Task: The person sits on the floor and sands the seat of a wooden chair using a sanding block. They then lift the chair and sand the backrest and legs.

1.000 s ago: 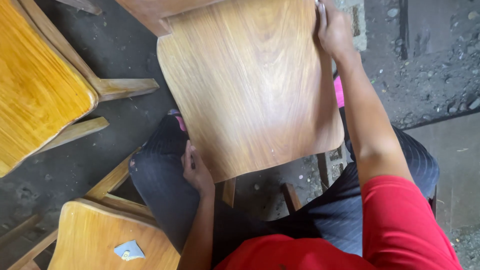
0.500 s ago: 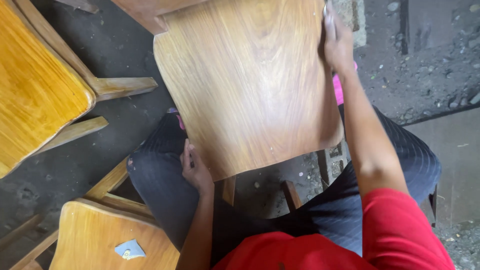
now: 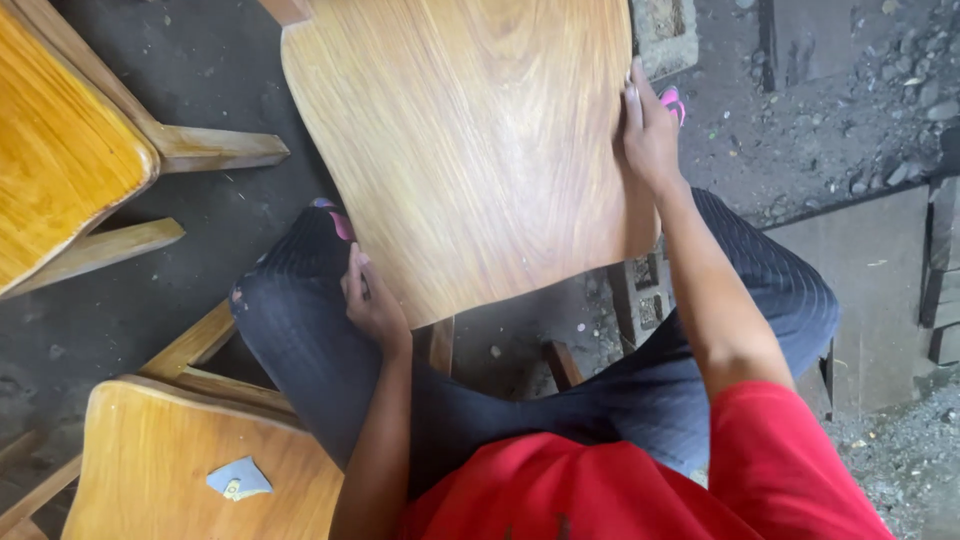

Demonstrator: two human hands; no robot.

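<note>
A wooden chair seat (image 3: 470,140), light brown and curved, lies across my knees in dark trousers (image 3: 300,330). My left hand (image 3: 372,300) grips its near left edge, fingers tucked beneath. My right hand (image 3: 650,135) holds its right edge, fingers pressed flat along the rim. Chair legs (image 3: 440,345) show under the seat between my knees.
A yellow-varnished chair (image 3: 60,160) stands at the left. Another wooden chair seat (image 3: 190,460) with a small grey scrap (image 3: 238,478) on it is at the lower left. Dark dirt floor lies all around; concrete slabs (image 3: 880,290) and gravel are at the right.
My right hand has slid down the seat's right edge towards me, and the seat has shifted slightly to the right in view. The left hand stays put.
</note>
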